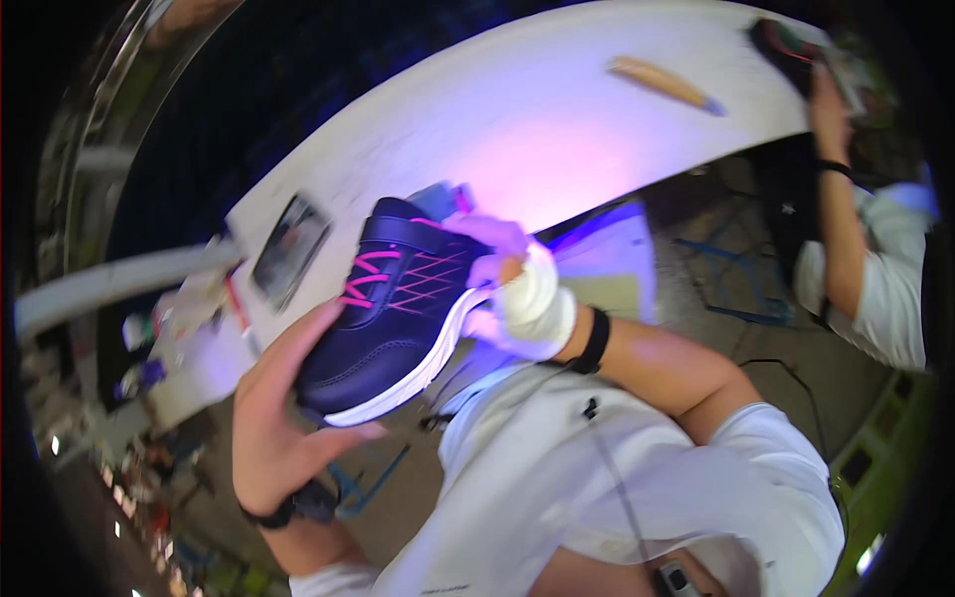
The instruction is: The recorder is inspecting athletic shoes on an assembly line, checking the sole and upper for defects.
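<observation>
A black sneaker (398,298) with pink laces, pink crossing lines on its side and a white sole is held up in front of me, tilted, toe toward the lower left. My bare left hand (274,408) grips it round the toe, thumb under the sole edge and fingers along the upper. On the heel side, my right hand (522,294), partly covered by a white glove, is closed on the shoe near the sole and collar. Just behind the collar shows a small blue-grey piece (435,199); I cannot tell what it is.
The white table (398,129) curves across ahead, brightly lit in the middle. A phone (291,249) and a wooden-handled tool (667,85) lie on it. At far right a co-worker's hand (828,114) touches another dark shoe (781,50). Small items (199,303) crowd the left end.
</observation>
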A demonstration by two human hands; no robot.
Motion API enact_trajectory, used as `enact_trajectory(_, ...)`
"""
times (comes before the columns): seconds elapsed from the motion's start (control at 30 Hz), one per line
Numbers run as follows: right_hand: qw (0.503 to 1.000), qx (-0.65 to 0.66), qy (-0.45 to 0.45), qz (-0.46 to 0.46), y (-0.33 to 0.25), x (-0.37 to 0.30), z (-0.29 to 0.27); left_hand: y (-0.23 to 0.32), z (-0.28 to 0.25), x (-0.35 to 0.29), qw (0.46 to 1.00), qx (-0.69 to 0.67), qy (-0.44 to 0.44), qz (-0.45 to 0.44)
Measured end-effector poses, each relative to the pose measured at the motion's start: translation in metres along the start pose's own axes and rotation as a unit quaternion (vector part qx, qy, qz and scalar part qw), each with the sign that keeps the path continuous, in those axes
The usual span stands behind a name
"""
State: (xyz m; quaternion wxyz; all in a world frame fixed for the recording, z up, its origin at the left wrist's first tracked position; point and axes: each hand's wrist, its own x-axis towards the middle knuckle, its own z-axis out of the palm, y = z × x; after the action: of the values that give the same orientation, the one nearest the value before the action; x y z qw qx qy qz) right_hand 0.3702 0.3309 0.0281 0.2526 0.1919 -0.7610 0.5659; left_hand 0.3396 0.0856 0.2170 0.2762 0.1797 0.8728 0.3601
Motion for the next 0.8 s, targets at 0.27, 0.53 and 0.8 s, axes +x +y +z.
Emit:
enact_trajectory(0.27, 0.984, 0.062, -0.163, 0.022, -0.066, 0.064, -0.119, -0.042, 0.162, 0.057, 0.938, -0.065, 0.239, 0.241)
enact_trajectory(0.53, 0.989, 0.036, -0.142, 0.002, -0.070, 0.069, -0.106, -0.014, 0.160, 0.065, 0.889, -0.152, 0.309, 0.303)
enact_trajectory(0.8, 0.985, 0.079, -0.151, -0.015, -0.067, 0.071, -0.102, -0.001, 0.151, 0.079, 0.839, -0.229, 0.335, 0.362)
